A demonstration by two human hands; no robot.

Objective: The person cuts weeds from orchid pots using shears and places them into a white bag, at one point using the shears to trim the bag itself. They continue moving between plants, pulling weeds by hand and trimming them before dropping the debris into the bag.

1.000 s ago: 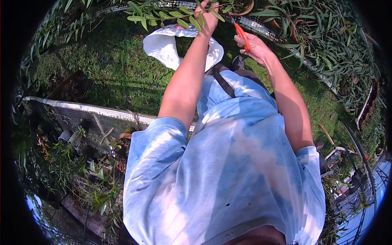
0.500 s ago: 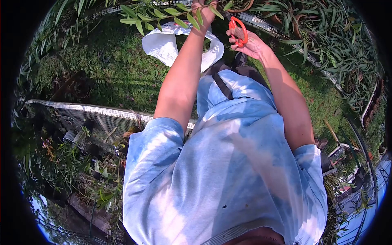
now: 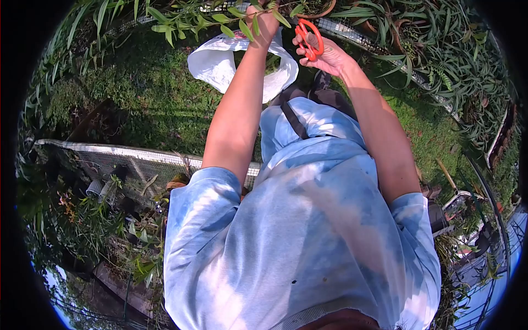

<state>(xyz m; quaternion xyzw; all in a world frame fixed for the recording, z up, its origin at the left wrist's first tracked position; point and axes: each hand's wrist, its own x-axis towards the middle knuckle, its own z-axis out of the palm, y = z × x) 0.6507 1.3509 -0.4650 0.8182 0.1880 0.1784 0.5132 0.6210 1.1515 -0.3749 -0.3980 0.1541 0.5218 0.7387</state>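
My right hand [image 3: 325, 55] grips a pair of scissors [image 3: 319, 37] by its orange-red loop handles. The blades point up toward the plant and hardly show. At the top edge, my left hand [image 3: 263, 26] is closed around the stem of a leafy plant [image 3: 223, 18], whose green leaves spread to its left and partly cover the fingers. A white plastic bag [image 3: 212, 65] hangs open below my left hand, behind the forearm.
Mesh-sided benches with white edges [image 3: 352, 34] run along the top and the left [image 3: 132, 149]. Strap-leaved plants [image 3: 440, 49] crowd the upper right. Grass [image 3: 165, 104] covers the ground, and potted plants [image 3: 102, 187] stand at the lower left.
Both hands have shifted slightly left and up in view, the scissors along with the right hand. The leafy stem has also moved left and up.
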